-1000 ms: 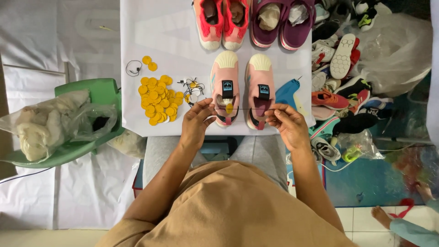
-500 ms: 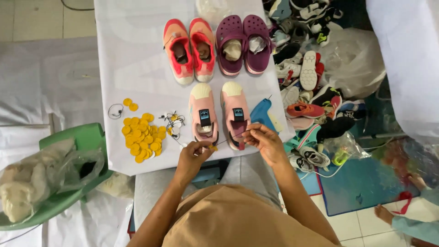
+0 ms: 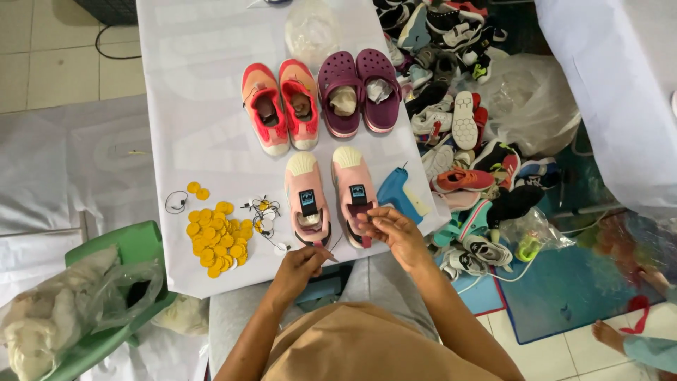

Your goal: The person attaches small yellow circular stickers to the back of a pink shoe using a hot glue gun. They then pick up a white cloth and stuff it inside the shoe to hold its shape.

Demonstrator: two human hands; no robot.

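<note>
A pair of pale pink slip-on shoes (image 3: 328,194) with white toes lies at the near edge of the white table (image 3: 190,106). My right hand (image 3: 391,233) pinches the heel of the right-hand pink shoe. My left hand (image 3: 300,267) sits just below the left pink shoe's heel, its fingers closed on a thin string or tag. A heap of round yellow tags (image 3: 214,236) and some black-stringed tags (image 3: 264,215) lie to the left of the shoes. A blue tagging gun (image 3: 396,194) rests to their right.
Behind the pink pair stand coral-red sneakers (image 3: 278,106) and purple clogs (image 3: 360,92). A heap of mixed shoes (image 3: 465,134) and plastic bags fills the floor to the right. A green chair (image 3: 106,289) with bagged stuffing stands at the left. Someone's foot (image 3: 606,333) shows at the lower right.
The view has tilted so the table sits lower in frame. My left hand has drawn back from the left pink shoe's heel towards my lap; my right hand stays at the other shoe.
</note>
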